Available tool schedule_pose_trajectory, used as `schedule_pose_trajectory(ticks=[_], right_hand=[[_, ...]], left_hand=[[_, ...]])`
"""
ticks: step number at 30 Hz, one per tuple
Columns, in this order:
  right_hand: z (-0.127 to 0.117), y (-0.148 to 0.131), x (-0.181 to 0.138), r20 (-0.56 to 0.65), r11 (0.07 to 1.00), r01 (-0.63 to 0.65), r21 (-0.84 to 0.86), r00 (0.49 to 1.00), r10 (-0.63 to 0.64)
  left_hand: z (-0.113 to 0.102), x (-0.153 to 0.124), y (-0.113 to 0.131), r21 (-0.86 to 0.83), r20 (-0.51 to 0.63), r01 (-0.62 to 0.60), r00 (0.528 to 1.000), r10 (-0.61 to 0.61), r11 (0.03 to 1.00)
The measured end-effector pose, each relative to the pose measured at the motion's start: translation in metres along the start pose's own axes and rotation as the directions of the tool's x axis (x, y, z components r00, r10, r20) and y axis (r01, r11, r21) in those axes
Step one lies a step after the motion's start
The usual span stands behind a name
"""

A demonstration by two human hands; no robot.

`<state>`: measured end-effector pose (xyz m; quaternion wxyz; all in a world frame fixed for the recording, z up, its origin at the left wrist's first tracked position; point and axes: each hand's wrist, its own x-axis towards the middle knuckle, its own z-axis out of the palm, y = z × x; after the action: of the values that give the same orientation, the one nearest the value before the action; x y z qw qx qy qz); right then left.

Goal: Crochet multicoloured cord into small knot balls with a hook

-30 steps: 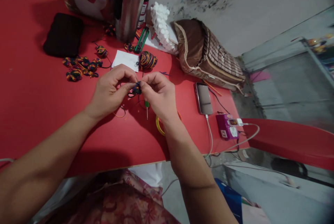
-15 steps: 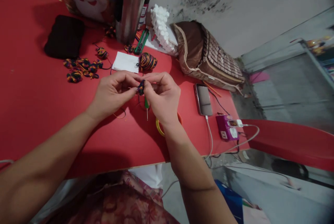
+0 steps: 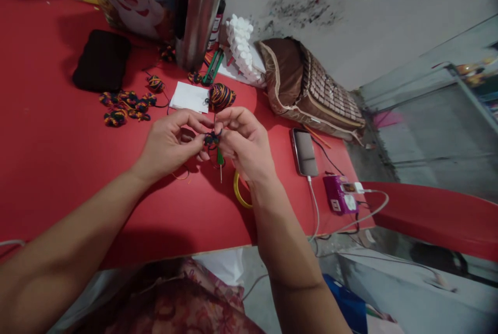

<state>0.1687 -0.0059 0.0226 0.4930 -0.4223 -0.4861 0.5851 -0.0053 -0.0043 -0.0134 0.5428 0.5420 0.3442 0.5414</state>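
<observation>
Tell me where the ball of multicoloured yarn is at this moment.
In the head view, the yarn ball lies on the red table, just beyond both hands, beside the white paper and before the steel flask.

1. The small multicoloured crocheted yarn piece [image 3: 211, 140] sits a little lower between the two hands than half a second ago, when it stood upright at the fingertips
2. The left hand [image 3: 171, 142] has turned its thumb and forefinger further in under the piece, its other fingers now curled beneath
3. The right hand [image 3: 245, 139] has opened out slightly, forefinger lifted above the piece
4. The green-handled metal crochet hook [image 3: 220, 160] shows more of its handle below the right hand's fingers than before
</observation>
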Motion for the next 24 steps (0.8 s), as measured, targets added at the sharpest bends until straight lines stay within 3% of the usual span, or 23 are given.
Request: schedule_pose_trajectory(ticks=[6, 13, 18, 24], right_hand=[[-0.005, -0.003, -0.002, 0.053, 0.999, 0.037, -0.016, 0.998, -0.036], [0.0, -0.001, -0.001, -0.009, 0.954, 0.159, -0.254, 0.986, -0.167], [0.004, 0.002, -0.003, -0.013, 0.942, 0.205, -0.265, 0.976, -0.217], [0.006, 0.003, -0.001, -0.002, 0.952, 0.204, -0.227, 0.978, -0.21]], left_hand=[[-0.004, 0.002, -0.006, 0.132, -0.047, -0.184, 0.98, 0.192, 0.974], [-0.006, 0.003, -0.001, 0.41, 0.009, -0.444, 0.875, 0.484, 0.796], [-0.005, 0.003, 0.0, 0.395, -0.02, -0.441, 0.873, 0.487, 0.806], [0.0, 0.002, -0.002, 0.308, -0.106, -0.352, 0.91, 0.4, 0.884]])
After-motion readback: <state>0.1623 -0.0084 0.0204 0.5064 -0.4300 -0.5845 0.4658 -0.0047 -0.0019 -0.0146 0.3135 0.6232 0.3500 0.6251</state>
